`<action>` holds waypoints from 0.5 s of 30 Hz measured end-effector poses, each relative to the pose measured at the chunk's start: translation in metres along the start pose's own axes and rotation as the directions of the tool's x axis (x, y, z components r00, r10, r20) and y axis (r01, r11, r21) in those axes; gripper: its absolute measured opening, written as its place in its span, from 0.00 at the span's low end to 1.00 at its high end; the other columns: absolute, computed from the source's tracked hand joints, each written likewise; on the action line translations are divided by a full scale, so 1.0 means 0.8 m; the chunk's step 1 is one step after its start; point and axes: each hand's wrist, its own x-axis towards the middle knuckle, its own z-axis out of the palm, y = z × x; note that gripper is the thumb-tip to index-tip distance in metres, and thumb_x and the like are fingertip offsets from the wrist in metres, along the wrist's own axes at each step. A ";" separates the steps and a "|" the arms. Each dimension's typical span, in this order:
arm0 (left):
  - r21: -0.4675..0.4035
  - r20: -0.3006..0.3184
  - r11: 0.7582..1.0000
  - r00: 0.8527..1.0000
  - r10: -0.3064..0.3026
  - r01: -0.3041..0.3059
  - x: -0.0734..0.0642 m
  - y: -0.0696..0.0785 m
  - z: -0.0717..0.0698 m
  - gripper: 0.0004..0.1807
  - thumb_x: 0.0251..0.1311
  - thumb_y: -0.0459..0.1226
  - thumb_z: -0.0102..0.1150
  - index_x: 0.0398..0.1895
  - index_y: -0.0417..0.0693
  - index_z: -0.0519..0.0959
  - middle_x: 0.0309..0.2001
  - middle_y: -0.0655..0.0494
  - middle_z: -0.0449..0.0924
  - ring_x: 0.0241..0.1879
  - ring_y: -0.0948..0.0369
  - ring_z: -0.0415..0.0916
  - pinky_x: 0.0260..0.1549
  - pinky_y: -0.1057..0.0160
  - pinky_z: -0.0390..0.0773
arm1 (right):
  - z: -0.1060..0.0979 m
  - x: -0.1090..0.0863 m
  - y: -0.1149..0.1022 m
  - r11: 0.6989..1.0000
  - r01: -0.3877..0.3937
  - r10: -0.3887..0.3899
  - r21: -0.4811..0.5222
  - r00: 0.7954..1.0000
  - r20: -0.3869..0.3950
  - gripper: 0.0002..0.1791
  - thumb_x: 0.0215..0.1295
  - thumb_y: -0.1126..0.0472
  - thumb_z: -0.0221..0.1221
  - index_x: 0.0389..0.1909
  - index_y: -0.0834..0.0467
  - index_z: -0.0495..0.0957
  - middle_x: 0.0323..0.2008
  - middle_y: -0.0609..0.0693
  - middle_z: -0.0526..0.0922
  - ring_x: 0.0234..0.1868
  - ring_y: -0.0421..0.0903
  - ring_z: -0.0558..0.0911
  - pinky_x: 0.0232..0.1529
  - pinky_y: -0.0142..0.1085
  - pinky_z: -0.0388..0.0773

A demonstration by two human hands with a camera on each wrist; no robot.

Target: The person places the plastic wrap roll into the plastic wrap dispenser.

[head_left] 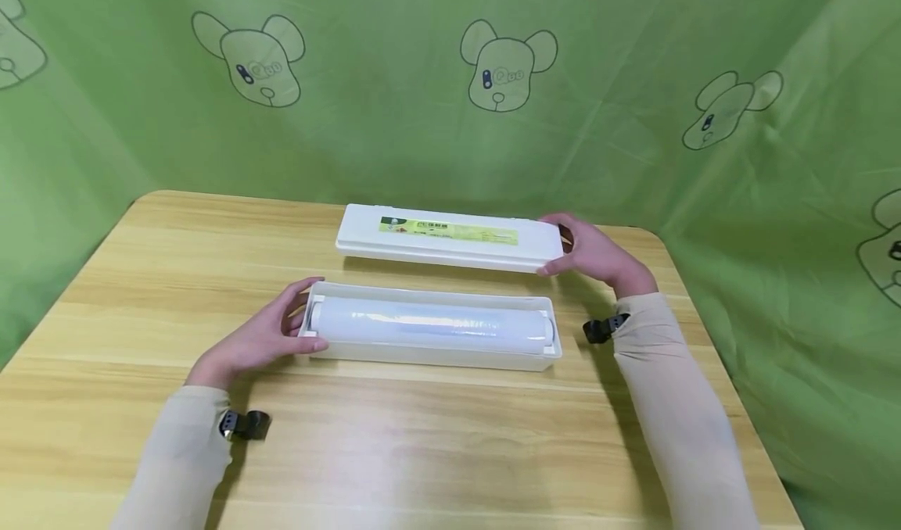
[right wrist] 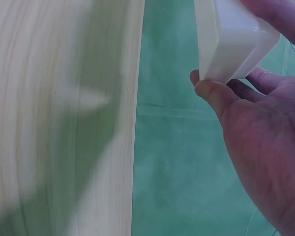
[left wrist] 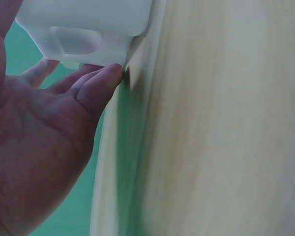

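Observation:
A long white plastic box (head_left: 436,354) sits uncovered near the middle of the table, with a roll of cling film (head_left: 429,327) lying lengthwise inside it. My left hand (head_left: 263,331) grips the box's left end, thumb on the near side and fingers at the far side. Behind the box is its white lid (head_left: 535,245), top side up, with a green and yellow label (head_left: 450,231). My right hand (head_left: 594,252) pinches the lid's right end between thumb and fingers. In the right wrist view the lid (right wrist: 236,37) appears raised off the table.
The wooden table (head_left: 338,452) has rounded far corners. A green curtain (head_left: 394,139) printed with cartoon heads hangs close behind its far edge and along the sides. Each wrist carries a small black camera, such as the right one (head_left: 605,329).

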 end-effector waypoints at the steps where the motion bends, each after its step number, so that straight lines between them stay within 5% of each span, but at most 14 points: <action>1: -0.003 0.001 1.000 1.000 0.001 -0.001 0.000 0.000 0.000 0.55 0.56 0.32 0.70 0.78 0.47 0.42 0.73 0.36 0.50 0.70 0.42 0.55 0.58 0.65 0.71 | 0.000 0.000 0.001 1.000 0.001 -0.001 0.002 1.000 -0.002 0.51 0.44 0.71 0.75 0.69 0.66 0.58 0.62 0.62 0.68 0.63 0.57 0.69 0.64 0.48 0.68; 15: 0.016 0.007 1.000 1.000 0.003 -0.004 -0.001 -0.001 -0.001 0.55 0.57 0.33 0.70 0.78 0.49 0.41 0.73 0.35 0.51 0.70 0.41 0.55 0.60 0.63 0.69 | 0.005 -0.010 -0.007 1.000 0.004 -0.005 0.024 1.000 0.008 0.52 0.44 0.69 0.76 0.69 0.65 0.58 0.61 0.62 0.68 0.62 0.56 0.69 0.63 0.48 0.68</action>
